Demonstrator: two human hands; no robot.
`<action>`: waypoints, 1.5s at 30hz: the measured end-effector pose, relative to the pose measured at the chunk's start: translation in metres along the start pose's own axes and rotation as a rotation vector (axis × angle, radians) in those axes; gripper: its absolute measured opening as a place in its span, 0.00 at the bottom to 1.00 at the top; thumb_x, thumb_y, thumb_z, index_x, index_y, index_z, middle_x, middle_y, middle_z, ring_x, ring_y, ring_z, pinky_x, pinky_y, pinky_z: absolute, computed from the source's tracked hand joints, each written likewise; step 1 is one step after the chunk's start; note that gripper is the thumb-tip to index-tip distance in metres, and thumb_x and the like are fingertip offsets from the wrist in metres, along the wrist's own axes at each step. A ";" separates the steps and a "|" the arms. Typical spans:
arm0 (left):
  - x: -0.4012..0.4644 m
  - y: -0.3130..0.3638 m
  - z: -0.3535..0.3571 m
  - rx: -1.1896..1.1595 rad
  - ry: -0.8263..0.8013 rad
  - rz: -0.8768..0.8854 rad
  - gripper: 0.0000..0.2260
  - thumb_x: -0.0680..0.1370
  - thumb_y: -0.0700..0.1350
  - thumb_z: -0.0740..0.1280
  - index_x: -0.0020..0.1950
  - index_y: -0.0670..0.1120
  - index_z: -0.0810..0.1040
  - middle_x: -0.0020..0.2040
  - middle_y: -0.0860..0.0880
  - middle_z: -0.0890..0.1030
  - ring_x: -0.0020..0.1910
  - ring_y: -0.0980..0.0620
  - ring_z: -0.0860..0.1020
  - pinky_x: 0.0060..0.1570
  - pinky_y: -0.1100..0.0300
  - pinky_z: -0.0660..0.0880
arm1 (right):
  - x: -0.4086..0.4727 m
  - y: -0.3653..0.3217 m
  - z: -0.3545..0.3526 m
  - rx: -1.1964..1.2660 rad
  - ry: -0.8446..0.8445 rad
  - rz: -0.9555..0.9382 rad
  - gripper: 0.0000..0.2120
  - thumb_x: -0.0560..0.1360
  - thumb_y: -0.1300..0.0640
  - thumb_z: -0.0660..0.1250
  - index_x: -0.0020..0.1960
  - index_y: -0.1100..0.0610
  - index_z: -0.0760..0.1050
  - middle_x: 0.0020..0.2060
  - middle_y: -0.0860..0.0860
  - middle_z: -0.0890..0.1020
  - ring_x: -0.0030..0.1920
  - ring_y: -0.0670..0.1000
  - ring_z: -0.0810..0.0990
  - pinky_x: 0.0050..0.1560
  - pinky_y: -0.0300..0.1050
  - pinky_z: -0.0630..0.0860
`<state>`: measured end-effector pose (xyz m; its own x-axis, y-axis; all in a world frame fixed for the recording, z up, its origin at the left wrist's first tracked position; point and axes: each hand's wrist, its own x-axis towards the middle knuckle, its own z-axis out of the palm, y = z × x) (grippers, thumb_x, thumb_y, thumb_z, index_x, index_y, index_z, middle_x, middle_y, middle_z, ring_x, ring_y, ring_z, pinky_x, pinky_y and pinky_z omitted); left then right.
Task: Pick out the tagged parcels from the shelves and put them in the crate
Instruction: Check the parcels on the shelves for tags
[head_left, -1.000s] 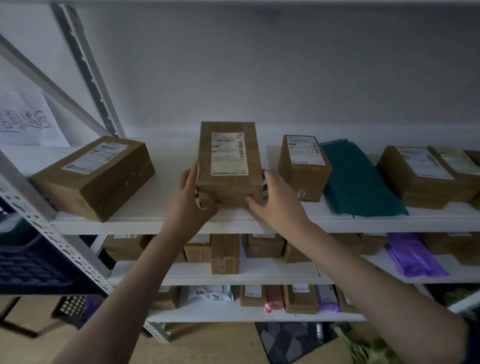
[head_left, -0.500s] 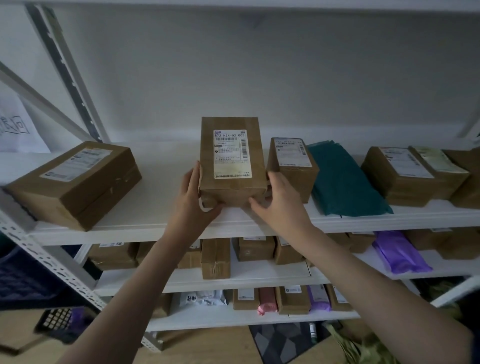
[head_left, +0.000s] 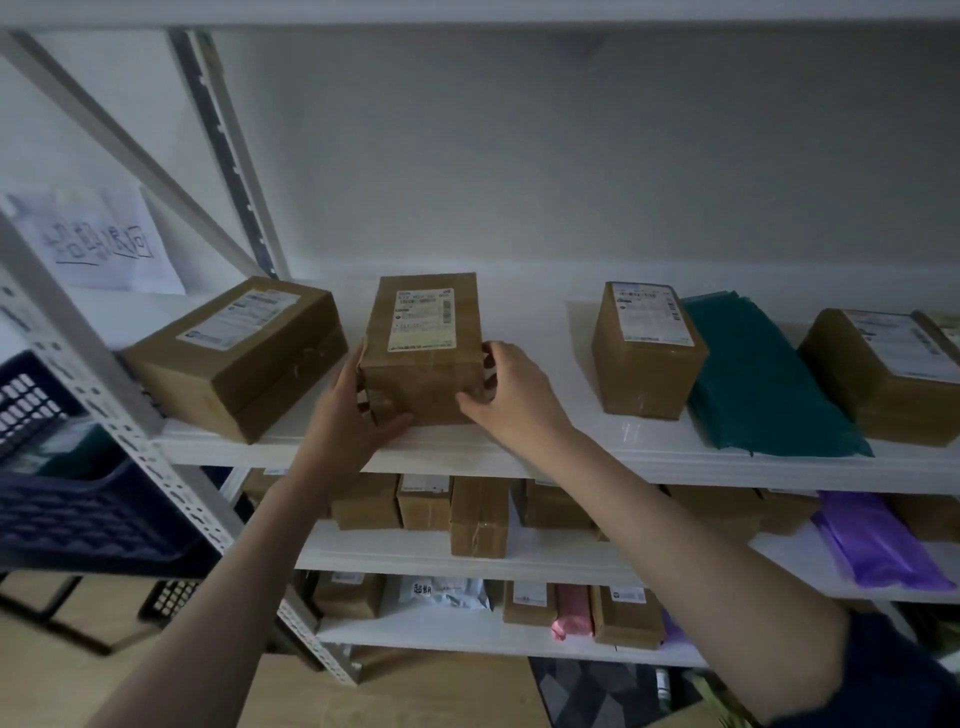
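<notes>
Shelf (head_left: 571, 457) holds parcel (head_left: 423, 348), long axis running front-to-back.

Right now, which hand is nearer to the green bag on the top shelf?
The right hand. It grips the right side of the held parcel, toward the green bag; the left hand grips the parcel's far, left side.

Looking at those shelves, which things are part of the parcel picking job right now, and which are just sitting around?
Part of the job:
- brown parcel on the top shelf, gripped by the left hand and right hand
- dark blue crate at the left

Just sitting there:
- large box
- labelled box
- teal bag
- purple bag
- paper sign
</notes>
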<state>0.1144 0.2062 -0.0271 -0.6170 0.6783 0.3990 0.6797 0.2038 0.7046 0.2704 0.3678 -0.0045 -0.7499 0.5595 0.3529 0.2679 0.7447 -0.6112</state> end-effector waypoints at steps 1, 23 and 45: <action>0.001 -0.005 -0.007 0.024 0.013 -0.013 0.43 0.68 0.45 0.80 0.78 0.52 0.61 0.71 0.51 0.72 0.69 0.52 0.72 0.66 0.47 0.75 | 0.004 -0.005 0.005 0.008 -0.011 -0.001 0.25 0.75 0.46 0.73 0.68 0.52 0.70 0.59 0.48 0.76 0.55 0.48 0.78 0.56 0.45 0.79; -0.073 0.044 0.064 0.182 -0.006 0.125 0.12 0.78 0.41 0.71 0.61 0.46 0.78 0.58 0.51 0.77 0.52 0.50 0.79 0.52 0.51 0.80 | -0.075 0.047 -0.062 -0.128 -0.064 0.035 0.25 0.80 0.49 0.68 0.74 0.56 0.68 0.65 0.52 0.75 0.62 0.51 0.76 0.61 0.46 0.75; 0.049 0.151 0.198 0.141 -0.343 0.053 0.41 0.70 0.56 0.78 0.78 0.52 0.62 0.72 0.48 0.72 0.67 0.47 0.74 0.66 0.44 0.74 | -0.049 0.146 -0.167 -0.214 -0.046 0.188 0.34 0.68 0.36 0.75 0.69 0.46 0.70 0.58 0.47 0.79 0.57 0.50 0.78 0.53 0.52 0.80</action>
<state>0.2650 0.4105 -0.0175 -0.4270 0.8826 0.1965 0.7700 0.2411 0.5907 0.4473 0.5095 0.0069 -0.7006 0.6813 0.2120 0.5228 0.6923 -0.4974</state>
